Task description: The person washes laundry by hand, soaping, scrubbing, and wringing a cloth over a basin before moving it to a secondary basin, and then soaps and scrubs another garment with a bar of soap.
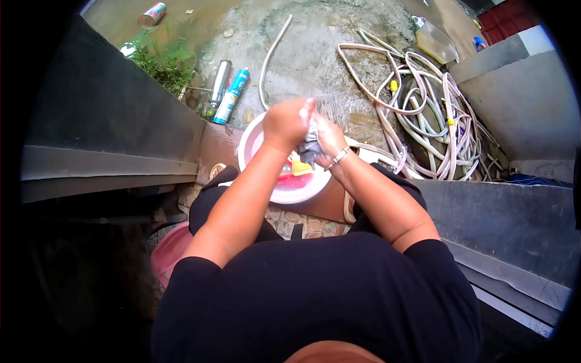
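Observation:
My left hand (285,124) is closed in a fist on a wet, dark grey cloth (310,149). My right hand (330,138), with a band at the wrist, presses on the same cloth from the other side. White suds show on the fingers and cloth. Both hands are over a pale round basin (247,148). In the basin a yellow piece (301,167), perhaps a sponge, lies beside something pink-red; my hands hide the basin's far part.
A blue spray can (232,97) and a silver canister (221,83) lie ahead on the left. Tangled hose (417,109) covers the ground at right. A clear container (436,43) lies beyond it. A pink tub (169,251) stands at lower left. Dark panels flank both sides.

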{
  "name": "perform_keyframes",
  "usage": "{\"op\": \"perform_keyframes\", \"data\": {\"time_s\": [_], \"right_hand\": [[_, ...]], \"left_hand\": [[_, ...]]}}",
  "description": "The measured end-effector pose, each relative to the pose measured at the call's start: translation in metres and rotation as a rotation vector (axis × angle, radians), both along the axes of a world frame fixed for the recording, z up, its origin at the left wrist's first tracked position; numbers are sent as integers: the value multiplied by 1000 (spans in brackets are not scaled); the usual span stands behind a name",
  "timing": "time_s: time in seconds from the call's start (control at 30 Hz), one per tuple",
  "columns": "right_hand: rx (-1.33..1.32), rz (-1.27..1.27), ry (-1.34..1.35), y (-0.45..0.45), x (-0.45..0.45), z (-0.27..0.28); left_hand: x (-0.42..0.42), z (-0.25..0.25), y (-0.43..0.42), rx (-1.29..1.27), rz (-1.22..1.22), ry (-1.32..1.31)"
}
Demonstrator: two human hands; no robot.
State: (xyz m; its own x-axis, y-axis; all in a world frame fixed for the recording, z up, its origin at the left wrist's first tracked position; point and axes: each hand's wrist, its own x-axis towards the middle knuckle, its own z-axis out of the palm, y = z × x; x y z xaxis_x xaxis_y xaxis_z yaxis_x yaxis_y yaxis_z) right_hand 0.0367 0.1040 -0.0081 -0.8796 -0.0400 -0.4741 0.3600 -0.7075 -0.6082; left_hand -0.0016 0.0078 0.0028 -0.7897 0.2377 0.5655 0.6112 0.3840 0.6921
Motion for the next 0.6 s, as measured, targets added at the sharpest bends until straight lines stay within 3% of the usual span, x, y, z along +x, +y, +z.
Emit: {"op": "perform_keyframes", "data": {"time_s": [0.07,0.13,0.23,0.33,0.37,0.4,0.47,0.53,0.6], "right_hand": [[-65,134,61,3,-3,-1],[-97,100,122,8,-12,-11],[-207,-35,-2,17,-11,-17],[-222,56,88,30,-10,-13],[-103,13,46,28,-10,-7],[-103,12,46,28,-9,-3],[172,190,82,30,-7,6],[346,120,267,24,-7,8],[471,54,190,29,-6,12]], "left_hand": [[-10,4,-10,-169,136,-86],[-17,0,-16,-152,47,-106],[-23,-1,-28,-171,-156,-519],[-16,-8,-27,-136,-321,-479],[-15,-8,-26,-306,-344,-489],[-12,-9,-24,-302,-419,-503],[-10,-11,-21,-307,-412,-609],[-16,-8,-24,-281,-359,-604],[-21,-7,-25,-255,-304,-591]]}}
